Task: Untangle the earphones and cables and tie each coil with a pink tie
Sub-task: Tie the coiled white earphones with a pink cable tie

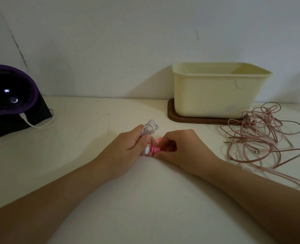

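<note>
My left hand (pixel 129 147) grips a coil of white earphones (pixel 150 128); the loops stick up above my fingers and a white earbud (pixel 147 150) shows below them. A pink tie (pixel 155 148) is wound round the middle of the coil. My right hand (pixel 179 147) pinches the pink tie just to the right of the coil. Both hands rest on the white table (pixel 92 138) at its centre. A tangled heap of pink cables (pixel 261 138) lies loose on the table to the right, apart from both hands.
A cream plastic box (pixel 216 90) stands on a brown tray (pixel 173 118) at the back right, touching the cable heap. At the far left a black and purple device (pixel 10 95) leans on a dark stand, with a white cable (pixel 36 125) plugged in.
</note>
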A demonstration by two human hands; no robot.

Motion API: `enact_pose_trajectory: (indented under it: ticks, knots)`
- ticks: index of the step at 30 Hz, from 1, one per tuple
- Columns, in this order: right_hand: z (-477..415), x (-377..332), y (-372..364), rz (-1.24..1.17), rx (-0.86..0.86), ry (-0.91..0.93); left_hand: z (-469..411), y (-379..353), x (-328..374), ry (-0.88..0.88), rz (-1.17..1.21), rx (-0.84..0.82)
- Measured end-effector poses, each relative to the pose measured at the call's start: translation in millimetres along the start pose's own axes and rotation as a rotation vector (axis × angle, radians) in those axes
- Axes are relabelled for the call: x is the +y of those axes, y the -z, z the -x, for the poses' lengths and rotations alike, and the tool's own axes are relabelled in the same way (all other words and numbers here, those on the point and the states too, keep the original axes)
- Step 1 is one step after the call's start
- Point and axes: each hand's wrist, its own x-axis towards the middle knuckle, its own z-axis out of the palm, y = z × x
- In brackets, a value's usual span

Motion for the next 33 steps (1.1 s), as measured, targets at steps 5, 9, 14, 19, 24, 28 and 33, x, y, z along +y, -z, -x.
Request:
enact_pose_trajectory:
  ticks: [5, 9, 14, 19, 24, 28, 33]
  knots:
    - [0.7, 0.6, -1.7, -0.001, 0.019, -0.03, 1.7, 0.2, 0.3, -0.092, -0.114, 0.014]
    - [0.3, 0.5, -2.9, 0.025, 0.045, 0.0, 3.3, 1.1, 4.9, -0.223, -0.357, -0.013]
    - [-1.8, 5.7, -6.1, 0.055, 0.043, 0.036, 1.7, 0.6, 1.9, -0.255, -0.371, -0.015]
    - [-3.6, 9.2, -5.2, 0.05, 0.012, 0.093, 1.6, -0.1, 1.9, -0.261, -0.349, -0.008]
    - [-5.4, 12.9, -5.9, 0.044, -0.004, 0.137, 1.9, -1.2, 0.6, -0.267, -0.346, -0.014]
    - [-3.0, 11.2, -7.0, 0.039, 0.016, 0.149, 1.7, -1.4, 0.4, -0.259, -0.308, -0.021]
    - [2.9, 8.3, -1.9, 0.064, 0.05, 0.127, 2.4, -0.3, 1.7, -0.239, -0.245, -0.016]
